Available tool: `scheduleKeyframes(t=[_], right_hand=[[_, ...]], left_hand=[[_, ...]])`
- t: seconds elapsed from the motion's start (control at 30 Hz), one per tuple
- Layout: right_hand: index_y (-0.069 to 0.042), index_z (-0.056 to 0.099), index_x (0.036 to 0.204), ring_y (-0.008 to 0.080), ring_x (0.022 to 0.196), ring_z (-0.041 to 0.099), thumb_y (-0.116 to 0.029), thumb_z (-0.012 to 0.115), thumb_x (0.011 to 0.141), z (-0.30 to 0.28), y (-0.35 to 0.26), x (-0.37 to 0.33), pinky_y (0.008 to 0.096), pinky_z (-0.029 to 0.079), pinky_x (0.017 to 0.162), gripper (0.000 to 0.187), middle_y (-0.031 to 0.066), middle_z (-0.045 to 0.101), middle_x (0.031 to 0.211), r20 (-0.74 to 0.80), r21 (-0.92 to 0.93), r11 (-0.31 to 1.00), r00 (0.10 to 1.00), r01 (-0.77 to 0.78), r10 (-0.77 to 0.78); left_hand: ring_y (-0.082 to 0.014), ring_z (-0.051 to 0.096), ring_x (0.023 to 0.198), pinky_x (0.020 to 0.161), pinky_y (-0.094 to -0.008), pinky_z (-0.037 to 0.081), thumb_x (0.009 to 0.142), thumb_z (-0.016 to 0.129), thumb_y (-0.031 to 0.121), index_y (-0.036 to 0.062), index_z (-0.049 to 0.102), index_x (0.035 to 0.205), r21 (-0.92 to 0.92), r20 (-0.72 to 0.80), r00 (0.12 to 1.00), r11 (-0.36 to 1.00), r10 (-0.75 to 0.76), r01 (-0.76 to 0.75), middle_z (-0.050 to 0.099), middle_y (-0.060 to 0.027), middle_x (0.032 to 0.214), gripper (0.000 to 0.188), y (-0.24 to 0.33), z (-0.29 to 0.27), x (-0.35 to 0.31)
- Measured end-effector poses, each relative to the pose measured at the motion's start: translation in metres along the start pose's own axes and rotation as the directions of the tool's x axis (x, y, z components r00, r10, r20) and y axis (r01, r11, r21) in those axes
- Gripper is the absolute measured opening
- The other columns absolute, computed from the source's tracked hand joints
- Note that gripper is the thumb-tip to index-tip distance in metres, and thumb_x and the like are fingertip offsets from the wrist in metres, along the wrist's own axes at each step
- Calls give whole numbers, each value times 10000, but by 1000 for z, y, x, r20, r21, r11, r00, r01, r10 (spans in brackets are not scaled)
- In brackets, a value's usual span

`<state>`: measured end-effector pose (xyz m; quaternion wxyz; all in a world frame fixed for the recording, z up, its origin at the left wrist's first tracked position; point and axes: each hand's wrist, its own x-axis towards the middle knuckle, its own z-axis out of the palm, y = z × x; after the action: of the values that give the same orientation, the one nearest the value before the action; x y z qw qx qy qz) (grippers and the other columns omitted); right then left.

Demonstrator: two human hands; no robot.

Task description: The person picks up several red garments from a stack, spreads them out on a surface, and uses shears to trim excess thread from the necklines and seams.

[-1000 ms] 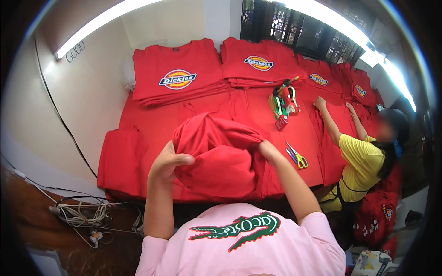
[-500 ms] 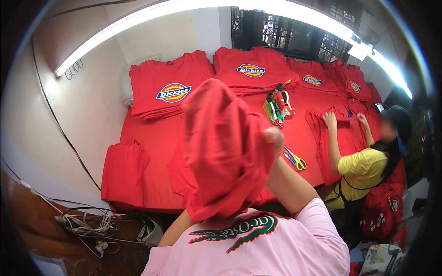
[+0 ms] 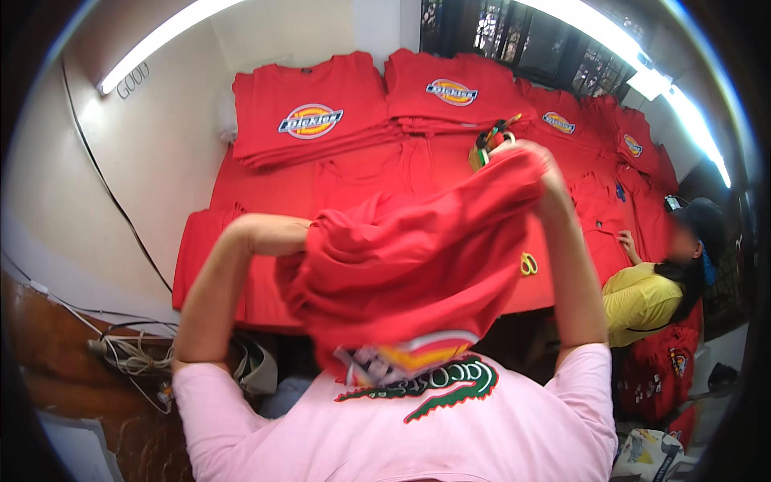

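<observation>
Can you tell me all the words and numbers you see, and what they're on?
I won't copy the words out, but here's where they are:
Pale left wall: big dark letters, readable.
Folded red shirts at the back: lettering across oval badges.
Pink shirt: white letters by a green crocodile, partly covered.
Held red garment: print too blurred to read.
I can make out no numbers.

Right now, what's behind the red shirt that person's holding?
Behind the held shirt peek another red shirt and yellow scissor handles. The blades and anything else it covers can't be seen.
</observation>
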<state>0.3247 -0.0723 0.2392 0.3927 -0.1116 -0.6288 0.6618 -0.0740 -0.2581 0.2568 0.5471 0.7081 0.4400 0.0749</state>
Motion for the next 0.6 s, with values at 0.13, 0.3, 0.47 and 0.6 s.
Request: scheduleKeyframes(t=[0.13, 0.3, 0.47, 0.6], right_hand=[[24, 775, 993, 117, 884, 712, -83, 808, 807, -10, -86, -14, 278, 571, 817, 217, 41, 774, 963, 137, -552, 828, 967, -104, 213], [-39, 789, 946, 270, 855, 738, -17, 827, 697, 42, -131, -10, 366, 569, 805, 253, 129, 747, 894, 181, -961, -171, 963, 216, 201], [-70, 762, 1042, 315, 877, 728, -167, 796, 863, 16, -183, -22, 399, 566, 793, 207, 116, 737, 943, 111, -915, -401, 926, -47, -360], [-77, 742, 1102, 296, 892, 733, -280, 739, 952, -10, -177, -15, 386, 556, 781, 252, 132, 732, 958, -35, -738, -621, 935, -262, -353]], left_hand=[[-349, 639, 1189, 1129, -469, 434, 969, 551, 272, 35, 759, 1086, 747, -335, 808, 387, -484, 541, 721, -185, 1144, 336, -2, -23, 8], [-348, 672, 1074, 1285, -611, 69, 908, 707, 226, 25, 732, 1012, 592, -791, 606, 356, 83, 723, 693, -179, 936, 228, 0, -47, -77], [-270, 697, 807, 1280, -619, 115, 913, 769, 251, 15, 703, 1114, 606, -785, 395, 456, 478, 652, 733, -125, 998, 317, 47, -45, -83], [-153, 682, 757, 1176, -473, 385, 916, 777, 123, 20, 708, 1232, 643, -763, 357, 577, 539, 504, 757, -72, 1062, 339, 52, -45, -106]])
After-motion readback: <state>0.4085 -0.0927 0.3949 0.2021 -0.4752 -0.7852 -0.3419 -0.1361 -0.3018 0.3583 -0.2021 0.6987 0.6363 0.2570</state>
